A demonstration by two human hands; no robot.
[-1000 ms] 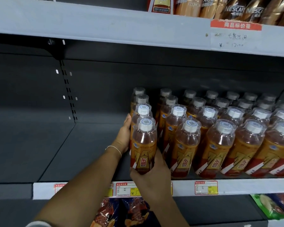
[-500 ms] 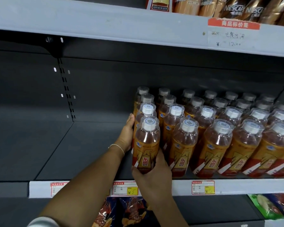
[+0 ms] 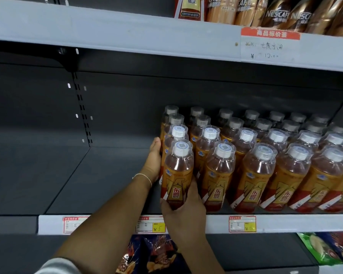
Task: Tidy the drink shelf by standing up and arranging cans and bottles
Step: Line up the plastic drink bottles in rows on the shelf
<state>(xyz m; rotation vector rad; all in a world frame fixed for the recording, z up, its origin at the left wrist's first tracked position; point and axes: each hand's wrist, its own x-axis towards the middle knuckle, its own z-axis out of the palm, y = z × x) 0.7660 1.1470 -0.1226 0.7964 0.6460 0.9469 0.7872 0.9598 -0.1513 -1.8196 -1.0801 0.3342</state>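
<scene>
Nearest the camera, a pale sleeve cuff [image 3: 57,266] shows at the bottom edge, and both forearms reach up and forward to the drink shelf [image 3: 99,180]. Below the shelf's front rail, snack bags [image 3: 152,254] lie on a lower level, with green and dark packets [image 3: 325,250] off to the right.

The right hand [image 3: 183,216] grips the front-left bottle [image 3: 176,178] low down, fingers and thumb curled round its base just above the shelf edge. This bottle stands upright at the front left corner of the block of bottles, its orange label facing out and its white cap [image 3: 181,149] on top. Price tags [image 3: 242,224] are stuck on the white rail under it.

The left hand [image 3: 153,161] lies flat against the left side of the bottle column just behind, fingers straight and pressed along the bottles, a thin bracelet [image 3: 144,177] at the wrist.

The other bottles [image 3: 285,175] stand upright in tight rows that run right and back toward the dark rear wall; the hindmost caps are dim. The left part of the shelf floor is bare dark metal, with a slotted upright [image 3: 81,107] in the back panel.

Farthest up, the upper shelf [image 3: 107,30] carries a handwritten price label [image 3: 269,46] and coffee bottles [image 3: 275,12] above it.
</scene>
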